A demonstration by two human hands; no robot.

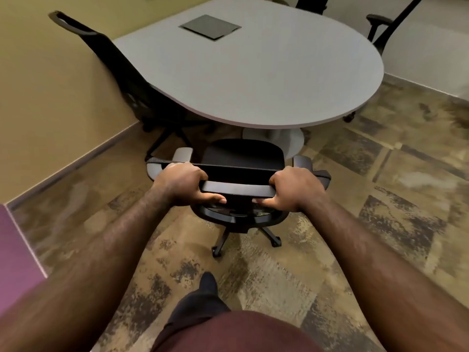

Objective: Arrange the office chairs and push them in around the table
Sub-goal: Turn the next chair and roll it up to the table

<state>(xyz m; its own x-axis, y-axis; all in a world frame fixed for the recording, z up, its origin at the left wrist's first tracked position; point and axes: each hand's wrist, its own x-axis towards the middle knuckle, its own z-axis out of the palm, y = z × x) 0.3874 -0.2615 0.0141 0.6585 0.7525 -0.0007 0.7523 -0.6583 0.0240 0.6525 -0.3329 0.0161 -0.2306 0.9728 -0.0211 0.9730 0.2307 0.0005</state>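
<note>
Bare curled fingers (203, 174) of the left hand (184, 182) and right hand (295, 188) clench the smooth top bar of the black mesh-backed office chair (242, 158), its padded seat just short of the rounded grey laminate table (253, 80).

Near chair: black office chair with grey armrests (242, 158), its seat front just at the rounded grey table (266, 80) edge.
Left hand (181, 182): grips the backrest's top bar.
Right hand (294, 189): grips the same bar.
Left side: black mesh-backed chair (121, 72) tucked against the table by the yellow wall (38, 85).
Tabletop: dark square panel (210, 27).
Floor: mottled brown carpet (380, 174).
</note>
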